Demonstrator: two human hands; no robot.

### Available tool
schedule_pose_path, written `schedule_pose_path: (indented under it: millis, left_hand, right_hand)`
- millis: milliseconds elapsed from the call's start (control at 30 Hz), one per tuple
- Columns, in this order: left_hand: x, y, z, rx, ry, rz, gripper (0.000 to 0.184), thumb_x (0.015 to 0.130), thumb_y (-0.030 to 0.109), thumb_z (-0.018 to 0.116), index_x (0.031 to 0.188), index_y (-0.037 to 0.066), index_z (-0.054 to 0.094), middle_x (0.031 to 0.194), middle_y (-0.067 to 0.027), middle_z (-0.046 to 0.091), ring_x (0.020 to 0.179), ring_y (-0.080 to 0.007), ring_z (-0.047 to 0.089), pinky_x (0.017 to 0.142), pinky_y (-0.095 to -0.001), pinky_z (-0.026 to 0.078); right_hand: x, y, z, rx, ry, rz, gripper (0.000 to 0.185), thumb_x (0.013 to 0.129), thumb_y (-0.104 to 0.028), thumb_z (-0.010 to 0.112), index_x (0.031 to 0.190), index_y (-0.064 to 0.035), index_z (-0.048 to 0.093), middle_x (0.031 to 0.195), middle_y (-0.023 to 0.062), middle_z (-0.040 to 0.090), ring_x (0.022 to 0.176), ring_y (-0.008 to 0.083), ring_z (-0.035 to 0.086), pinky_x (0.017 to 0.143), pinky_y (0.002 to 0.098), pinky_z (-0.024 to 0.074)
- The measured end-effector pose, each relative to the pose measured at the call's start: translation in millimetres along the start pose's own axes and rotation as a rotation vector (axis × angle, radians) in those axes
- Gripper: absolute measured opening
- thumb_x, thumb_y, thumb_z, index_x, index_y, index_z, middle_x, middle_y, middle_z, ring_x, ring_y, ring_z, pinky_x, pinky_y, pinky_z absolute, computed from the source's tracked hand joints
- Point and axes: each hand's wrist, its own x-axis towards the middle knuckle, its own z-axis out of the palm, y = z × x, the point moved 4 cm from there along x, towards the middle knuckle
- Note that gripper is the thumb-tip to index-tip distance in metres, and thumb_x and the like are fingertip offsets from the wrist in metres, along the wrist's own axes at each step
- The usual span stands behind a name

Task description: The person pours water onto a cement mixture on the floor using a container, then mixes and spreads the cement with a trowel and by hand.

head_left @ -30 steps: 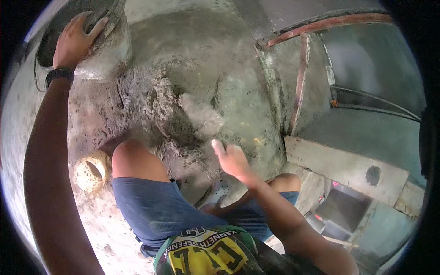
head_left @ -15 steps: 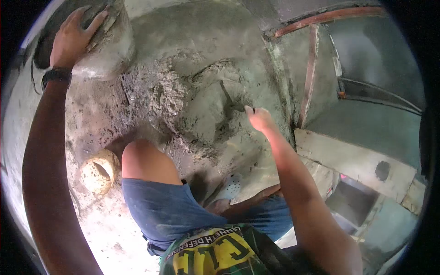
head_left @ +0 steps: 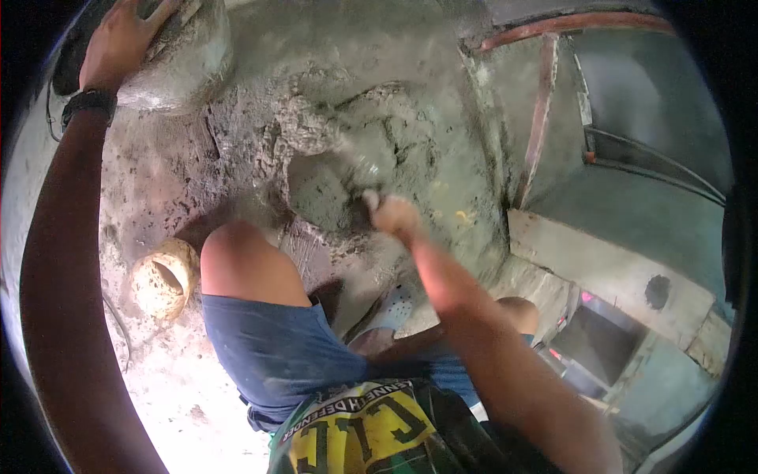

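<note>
My right hand (head_left: 392, 216) is closed around the handle of a trowel. Its broad, mortar-smeared blade (head_left: 318, 189) lies to the left of the fist, over wet grey mortar (head_left: 304, 126) on the floor. The grip and the area around it are slightly blurred. At the upper left, my left hand (head_left: 118, 43) rests with thumb and fingers apart on a rounded, cement-coated container (head_left: 185, 75) with a dark opening. Some of its fingertips are cut off by the top of the view.
A yellowish, mud-caked hollow cylinder (head_left: 164, 280) lies beside my bent knee (head_left: 251, 265). Along the right stand reddish-brown frame pieces (head_left: 541, 118) and a pale ledge (head_left: 608, 272) with a dark round spot. A light shoe with holes (head_left: 393, 306) is below the mortar.
My right hand and the trowel have moved left and slightly down, and the blade now shows its broad face over the mortar. The left hand stays on the container as the view shifts slightly.
</note>
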Motion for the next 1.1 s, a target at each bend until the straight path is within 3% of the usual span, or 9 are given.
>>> schedule_pose_path:
  millis: [133, 267, 333, 567, 633, 867, 1033, 1067, 1100]
  left_hand:
    - [16, -57, 47, 0.059, 0.024, 0.27, 0.053, 0.103, 0.05, 0.057, 0.147, 0.02, 0.056, 0.141, -0.02, 0.06, 0.134, -0.0375, 0.055, 0.11, -0.0441, 0.045]
    - [6, -42, 32, 0.024, 0.004, 0.195, 0.049, 0.103, 0.04, 0.061, 0.149, 0.024, 0.055, 0.148, -0.0167, 0.055, 0.136, -0.0356, 0.054, 0.112, -0.0422, 0.045]
    - [-7, 6, -16, -0.052, 0.073, 0.045, 0.056, 0.094, 0.045, 0.069, 0.126, -0.001, 0.064, 0.128, -0.0224, 0.066, 0.121, -0.0383, 0.062, 0.105, -0.0444, 0.048]
    - [-6, 8, -19, -0.074, 0.071, 0.073, 0.058, 0.094, 0.047, 0.068, 0.125, -0.001, 0.065, 0.128, -0.0236, 0.065, 0.122, -0.0393, 0.061, 0.106, -0.0449, 0.047]
    - [-4, 9, -17, -0.09, 0.005, 0.015, 0.058, 0.095, 0.048, 0.067, 0.125, -0.002, 0.065, 0.128, -0.0239, 0.066, 0.122, -0.0397, 0.061, 0.106, -0.045, 0.047]
    - [-3, 11, -19, -0.053, -0.004, -0.003, 0.059, 0.096, 0.048, 0.066, 0.126, -0.001, 0.064, 0.131, -0.0228, 0.064, 0.123, -0.0387, 0.061, 0.106, -0.044, 0.047]
    - [-10, 5, -12, 0.005, 0.113, 0.047, 0.059, 0.095, 0.049, 0.067, 0.126, -0.001, 0.064, 0.129, -0.0212, 0.065, 0.121, -0.0374, 0.061, 0.105, -0.0444, 0.047]
    - [-1, 6, -21, -0.137, -0.198, -0.025, 0.059, 0.094, 0.048, 0.069, 0.127, 0.0, 0.064, 0.13, -0.0207, 0.065, 0.122, -0.037, 0.061, 0.106, -0.0444, 0.047]
    - [-4, 9, -19, -0.148, -0.199, -0.031, 0.059, 0.094, 0.048, 0.069, 0.127, 0.0, 0.064, 0.13, -0.0207, 0.065, 0.122, -0.037, 0.061, 0.106, -0.0444, 0.047]
  right_hand:
    - [50, 49, -57, -0.072, 0.214, 0.048, 0.078, 0.106, -0.063, 0.032, 0.115, 0.0041, 0.071, 0.116, 0.0312, 0.07, 0.116, 0.0451, 0.065, 0.099, 0.0528, 0.0524]
    - [38, 69, -81, -0.128, 0.222, -0.135, 0.083, 0.105, -0.067, 0.032, 0.113, 0.0059, 0.07, 0.116, 0.0314, 0.069, 0.113, 0.0464, 0.065, 0.099, 0.0528, 0.0517]
    - [-45, 30, -106, -0.142, 0.068, -0.004, 0.086, 0.103, -0.07, 0.032, 0.114, 0.0062, 0.069, 0.117, 0.0307, 0.069, 0.111, 0.0473, 0.066, 0.098, 0.0537, 0.052]
    - [-93, -56, 6, -0.007, -0.116, -0.168, 0.073, 0.107, -0.064, 0.03, 0.125, -0.0044, 0.069, 0.113, 0.0267, 0.072, 0.108, 0.043, 0.07, 0.098, 0.0514, 0.0537]
    - [-58, -58, 24, 0.032, -0.083, -0.22, 0.074, 0.104, -0.065, 0.037, 0.113, -0.0012, 0.073, 0.107, 0.03, 0.072, 0.103, 0.0484, 0.069, 0.093, 0.0556, 0.0531]
    - [31, 0, -46, -0.163, 0.003, -0.066, 0.073, 0.105, -0.066, 0.033, 0.122, -0.0061, 0.071, 0.123, 0.0232, 0.07, 0.118, 0.0409, 0.066, 0.098, 0.0518, 0.0538]
    - [-46, 20, -73, -0.101, 0.14, -0.096, 0.069, 0.105, -0.061, 0.041, 0.103, -0.0014, 0.074, 0.099, 0.0265, 0.073, 0.1, 0.0472, 0.07, 0.09, 0.0535, 0.0553]
    - [-63, 30, -56, -0.089, 0.133, -0.109, 0.069, 0.104, -0.061, 0.042, 0.1, -0.0008, 0.074, 0.094, 0.027, 0.073, 0.095, 0.0477, 0.07, 0.088, 0.0542, 0.0553]
    - [-83, 32, -45, -0.078, 0.131, -0.123, 0.069, 0.104, -0.061, 0.043, 0.096, -0.0002, 0.074, 0.089, 0.0274, 0.072, 0.091, 0.0482, 0.071, 0.085, 0.0549, 0.0553]
